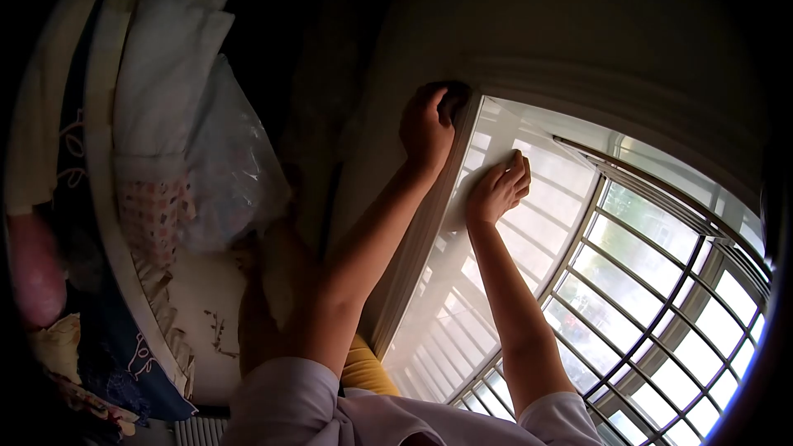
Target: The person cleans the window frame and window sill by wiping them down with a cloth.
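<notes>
My left hand (pixel 427 130) is raised to the upper corner of the white window frame (pixel 446 219). Its fingers are bent around a dark object (pixel 453 101), too deep in shadow to identify, which lies against the frame. Lower and to the right, my right hand (pixel 499 188) rests on the glossy white window recess (pixel 541 177). The fingers of that hand are loosely bent and slightly apart, with nothing visible in them. Striped light and shadow fall across the surface around it.
A barred window (pixel 636 281) fills the right side, bright outside. To the left, below me, are a clear plastic bag (pixel 239 157), folded white cloth (pixel 165 74), checked fabric (pixel 153 206) and a dark blue printed cloth (pixel 149 372). A yellow cloth (pixel 363 367) shows under my left arm.
</notes>
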Demonstrator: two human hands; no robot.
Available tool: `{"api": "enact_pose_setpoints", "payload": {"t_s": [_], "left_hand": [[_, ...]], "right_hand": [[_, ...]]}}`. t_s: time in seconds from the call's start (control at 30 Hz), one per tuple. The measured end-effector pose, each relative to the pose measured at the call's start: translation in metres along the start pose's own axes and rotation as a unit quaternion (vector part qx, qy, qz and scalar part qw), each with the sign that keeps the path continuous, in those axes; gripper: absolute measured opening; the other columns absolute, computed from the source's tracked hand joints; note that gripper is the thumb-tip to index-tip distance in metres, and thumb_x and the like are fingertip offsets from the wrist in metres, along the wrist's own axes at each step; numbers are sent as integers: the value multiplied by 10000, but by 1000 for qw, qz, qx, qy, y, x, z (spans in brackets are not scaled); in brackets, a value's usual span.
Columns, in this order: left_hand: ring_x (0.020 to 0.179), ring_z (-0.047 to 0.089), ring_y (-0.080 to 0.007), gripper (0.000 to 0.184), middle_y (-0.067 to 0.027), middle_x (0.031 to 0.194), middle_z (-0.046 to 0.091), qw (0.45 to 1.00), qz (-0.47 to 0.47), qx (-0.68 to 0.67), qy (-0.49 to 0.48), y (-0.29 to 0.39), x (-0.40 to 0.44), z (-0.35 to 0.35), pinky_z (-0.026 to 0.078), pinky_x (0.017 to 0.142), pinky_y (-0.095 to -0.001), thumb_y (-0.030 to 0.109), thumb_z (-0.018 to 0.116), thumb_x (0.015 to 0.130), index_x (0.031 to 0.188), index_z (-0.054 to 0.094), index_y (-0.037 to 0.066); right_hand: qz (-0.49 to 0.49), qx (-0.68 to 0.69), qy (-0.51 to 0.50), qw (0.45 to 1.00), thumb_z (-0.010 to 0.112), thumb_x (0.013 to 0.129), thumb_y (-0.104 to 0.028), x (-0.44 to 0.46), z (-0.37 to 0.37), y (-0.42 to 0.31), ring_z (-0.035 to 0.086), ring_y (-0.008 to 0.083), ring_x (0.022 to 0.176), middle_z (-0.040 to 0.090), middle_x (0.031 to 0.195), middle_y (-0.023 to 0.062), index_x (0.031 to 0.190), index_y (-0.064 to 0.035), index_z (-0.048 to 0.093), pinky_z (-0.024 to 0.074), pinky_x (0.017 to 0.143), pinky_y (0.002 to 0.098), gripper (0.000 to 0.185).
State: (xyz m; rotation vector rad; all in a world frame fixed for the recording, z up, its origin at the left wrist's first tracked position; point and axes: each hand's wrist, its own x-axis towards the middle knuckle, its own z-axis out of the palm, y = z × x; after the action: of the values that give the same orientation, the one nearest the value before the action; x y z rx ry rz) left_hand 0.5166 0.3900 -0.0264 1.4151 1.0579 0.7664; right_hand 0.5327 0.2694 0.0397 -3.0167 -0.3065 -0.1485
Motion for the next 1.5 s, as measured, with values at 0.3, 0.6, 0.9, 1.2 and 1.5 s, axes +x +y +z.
{"api": "enact_pose_setpoints", "payload": {"t_s": [0.3,0.6,0.9,1.2,1.5], "left_hand": [[903,649,-332,249,-170,957,667,998,35,-22,-45,-13,39,10,510,797,-363,-6,634,782,1030,641,7],[882,649,-331,252,-160,926,664,998,-5,-14,-57,-10,-20,-25,512,776,-358,-61,605,754,988,648,18],[946,633,-333,249,-131,1003,673,999,31,23,-38,-3,69,23,518,818,-391,35,618,761,999,678,77],[974,631,-315,291,-135,1036,667,993,96,-43,-46,-8,80,31,519,833,-386,58,626,786,1070,673,102],[929,610,-315,422,-102,1000,635,993,109,27,-44,56,58,13,523,770,-406,-42,598,719,1085,656,160]], "right_hand": [[-5,-6,-2,1000,351,943,-261,-1,-1,-2,283,349,1311,325,1444,111,1374,-61,381,252,1045,496,476],[-10,-14,19,1000,351,966,-270,-2,3,3,317,319,1290,354,1423,66,1375,-107,406,281,1038,488,444],[-9,-10,18,1000,366,967,-297,-2,3,5,318,322,1299,361,1421,74,1372,-121,412,286,1036,491,444],[-5,-16,16,1000,347,962,-268,-2,3,2,303,321,1310,351,1430,85,1366,-90,409,273,1046,491,446],[11,10,-15,1000,361,939,-245,-1,-3,-4,265,371,1323,303,1464,145,1387,-73,369,210,1084,511,480]]}}
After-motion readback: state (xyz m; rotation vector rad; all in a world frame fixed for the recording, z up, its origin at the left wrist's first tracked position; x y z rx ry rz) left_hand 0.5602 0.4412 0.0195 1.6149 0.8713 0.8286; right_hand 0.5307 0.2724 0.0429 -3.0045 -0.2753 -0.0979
